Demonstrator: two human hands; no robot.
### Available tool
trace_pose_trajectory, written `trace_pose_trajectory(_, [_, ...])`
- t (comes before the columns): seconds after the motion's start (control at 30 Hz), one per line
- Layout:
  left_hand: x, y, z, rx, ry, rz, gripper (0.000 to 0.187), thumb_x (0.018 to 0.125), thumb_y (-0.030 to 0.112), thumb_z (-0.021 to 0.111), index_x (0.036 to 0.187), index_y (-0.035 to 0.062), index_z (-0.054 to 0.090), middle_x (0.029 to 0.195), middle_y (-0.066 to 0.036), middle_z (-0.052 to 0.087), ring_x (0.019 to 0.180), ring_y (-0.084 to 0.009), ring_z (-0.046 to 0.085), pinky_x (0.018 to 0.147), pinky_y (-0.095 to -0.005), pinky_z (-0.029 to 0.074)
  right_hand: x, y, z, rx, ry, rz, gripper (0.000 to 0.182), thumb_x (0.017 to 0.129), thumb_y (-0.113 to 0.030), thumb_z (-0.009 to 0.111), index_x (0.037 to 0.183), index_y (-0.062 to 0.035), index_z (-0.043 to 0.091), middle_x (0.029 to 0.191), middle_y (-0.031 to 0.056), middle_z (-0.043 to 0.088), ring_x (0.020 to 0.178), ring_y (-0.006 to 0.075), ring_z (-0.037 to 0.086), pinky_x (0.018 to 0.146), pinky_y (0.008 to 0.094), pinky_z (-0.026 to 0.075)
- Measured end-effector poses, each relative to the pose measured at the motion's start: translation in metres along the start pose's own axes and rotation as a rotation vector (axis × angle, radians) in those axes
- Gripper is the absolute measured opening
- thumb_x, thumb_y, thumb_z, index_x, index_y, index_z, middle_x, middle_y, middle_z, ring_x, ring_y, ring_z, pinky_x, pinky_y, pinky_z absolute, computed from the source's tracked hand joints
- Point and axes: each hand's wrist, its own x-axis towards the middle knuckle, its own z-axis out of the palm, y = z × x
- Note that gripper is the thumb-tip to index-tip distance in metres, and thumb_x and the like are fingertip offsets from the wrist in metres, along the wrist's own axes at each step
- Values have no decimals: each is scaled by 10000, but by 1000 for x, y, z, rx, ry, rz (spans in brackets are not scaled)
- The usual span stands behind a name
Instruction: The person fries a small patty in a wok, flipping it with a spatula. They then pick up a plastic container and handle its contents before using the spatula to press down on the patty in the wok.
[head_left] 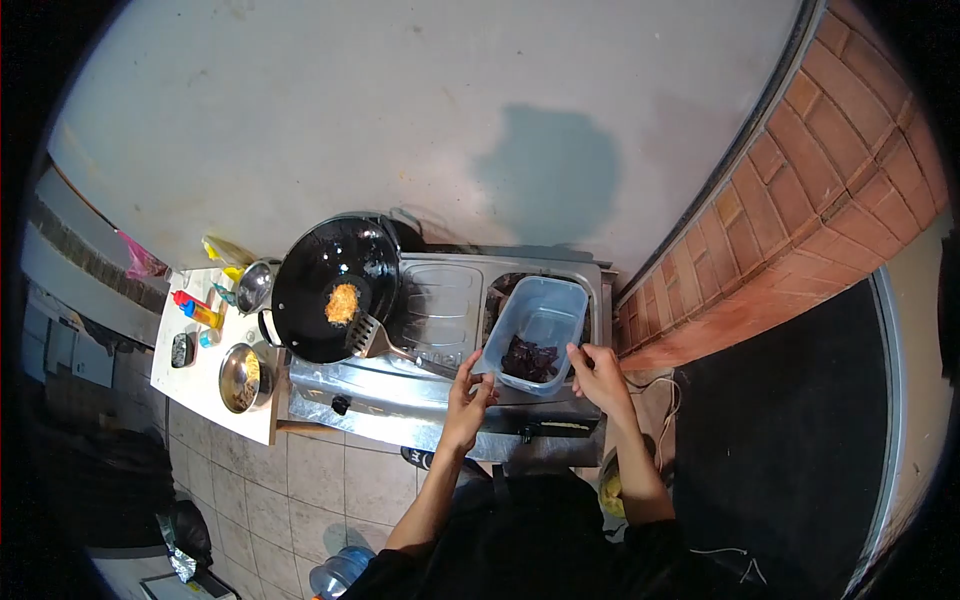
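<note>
A clear plastic container (565, 300) sits over the right side of the stove, with dark purplish pieces of food (528, 360) gathered at its near end. My left hand (467, 405) has its fingers curled at the container's near left corner. At the right rim, my right hand (600, 382) grips the container with bent fingers. Left of them stands a black wok (310, 260) with a golden fried piece (342, 303) in it. A slotted spatula (370, 337) leans over the wok's rim, its handle reaching toward my left hand.
The steel stove (450, 300) backs onto a grey wall. On the left, a white table (185, 385) bears metal bowls (232, 380), squeeze bottles (205, 314) and small containers. A brick wall (770, 210) rises at the right. A large clear bottle (340, 572) is on the tiled floor.
</note>
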Motion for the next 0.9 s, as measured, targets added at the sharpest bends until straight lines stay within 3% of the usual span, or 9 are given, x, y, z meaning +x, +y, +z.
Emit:
trace_pose_trajectory(0.23, [-1, 0, -3, -16, 28, -7, 530, 944, 175, 592, 1427, 145, 376, 994, -65, 540, 817, -116, 545, 702, -236, 463, -4, -4, -3, -9, 47, -15, 451, 959, -315, 565, 665, 21, 494, 542, 46, 483, 443, 114, 533, 405, 282, 429])
trace_pose_trajectory(0.4, [-2, -4, -10, -43, 44, 5, 521, 939, 182, 603, 1413, 134, 391, 982, -54, 542, 813, -114, 547, 691, -234, 458, -6, -12, 1, -171, 281, -289, 376, 910, -194, 630, 636, -4, 456, 496, 82, 435, 444, 144, 453, 453, 333, 351])
trace_pose_trajectory(0.5, [-8, -1, -18, -71, 77, -8, 500, 936, 188, 611, 1393, 124, 417, 966, -42, 541, 804, -106, 543, 682, -231, 454, -20, -55, 17, -223, 322, -405, 358, 890, -125, 644, 619, -11, 439, 493, 42, 419, 470, 87, 404, 445, 296, 318])
trace_pose_trajectory(0.57, [-12, 0, -27, -87, 111, -14, 484, 934, 189, 615, 1379, 120, 437, 955, -36, 541, 797, -101, 541, 675, -228, 450, -29, -71, 35, -164, 192, -491, 333, 843, -120, 690, 625, -32, 453, 504, 48, 433, 451, 106, 420, 447, 289, 343])
trace_pose_trajectory(0.63, [-18, -2, -42, -116, 128, -18, 444, 932, 184, 615, 1350, 126, 476, 917, -20, 543, 784, -87, 533, 661, -214, 439, -34, -77, 63, -64, -1, -570, 278, 830, -100, 697, 668, -34, 481, 529, 40, 460, 456, 106, 432, 451, 288, 364])
trace_pose_trajectory(0.73, [-23, -3, -68, -195, 267, 89, 352, 946, 178, 590, 1276, 80, 518, 858, 2, 529, 714, -69, 505, 612, -199, 405, -38, -71, 110, -71, -215, -650, 169, 805, -62, 699, 830, -38, 534, 711, 41, 537, 542, 113, 496, 492, 259, 396])
trace_pose_trajectory(0.77, [-27, -4, -78, -257, 360, 162, 326, 952, 177, 579, 1253, 62, 525, 843, 8, 522, 690, -64, 494, 596, -199, 394, -34, -66, 126, -102, -262, -648, 190, 810, -64, 687, 940, -22, 555, 849, 94, 562, 664, 198, 580, 580, 312, 461])
trace_pose_trajectory(0.83, [-35, 11, -94, -366, 452, 297, 318, 964, 184, 563, 1240, 39, 504, 824, 15, 497, 636, -55, 439, 566, -210, 362, -19, -48, 157, -318, -128, -681, 355, 818, -58, 654, 1135, 17, 515, 1006, 175, 553, 836, 319, 615, 705, 403, 498])
trace_pose_trajectory(0.9, [-42, 22, -118, -334, 569, 337, 329, 966, 195, 562, 1247, 38, 493, 821, 14, 496, 628, -55, 423, 563, -207, 353, -10, -33, 176, -452, -147, -585, 453, 812, -50, 643, 1215, 37, 454, 1072, 215, 528, 905, 377, 596, 757, 437, 494])
